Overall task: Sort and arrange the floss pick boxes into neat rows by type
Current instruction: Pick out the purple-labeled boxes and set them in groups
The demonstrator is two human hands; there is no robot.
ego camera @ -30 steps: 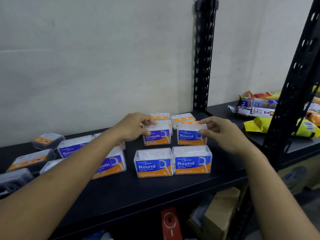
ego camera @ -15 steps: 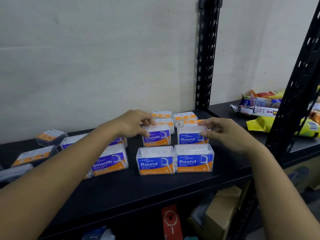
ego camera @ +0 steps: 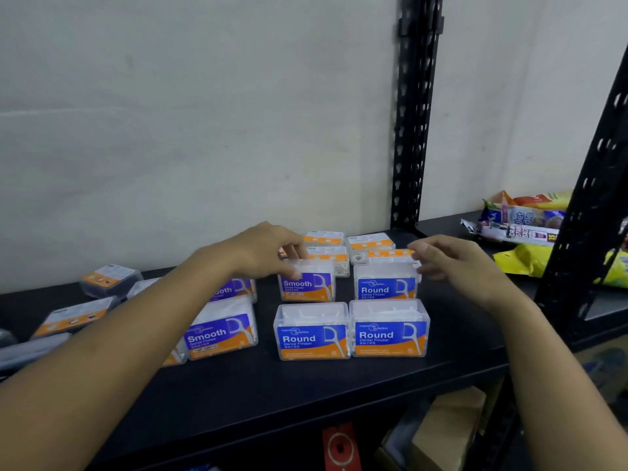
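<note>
On the black shelf, two clear Round boxes stand side by side at the front. Behind them stand a Smooth box and another Round box. My left hand grips the top of that Smooth box between fingers and thumb. My right hand pinches the top right edge of the rear Round box. Two more Smooth boxes stand to the left, partly behind my left forearm. Several boxes lie flat at the back.
Grey-tinted floss boxes lie scattered on the shelf's far left. A black upright post rises behind the boxes. Snack packets lie on the neighbouring shelf at right. Cardboard boxes sit below the shelf.
Both hands have stayed on the two rear boxes. The right hand's fingers have shifted toward the Round box's top right corner, and that box now stands squarer behind the front row.
</note>
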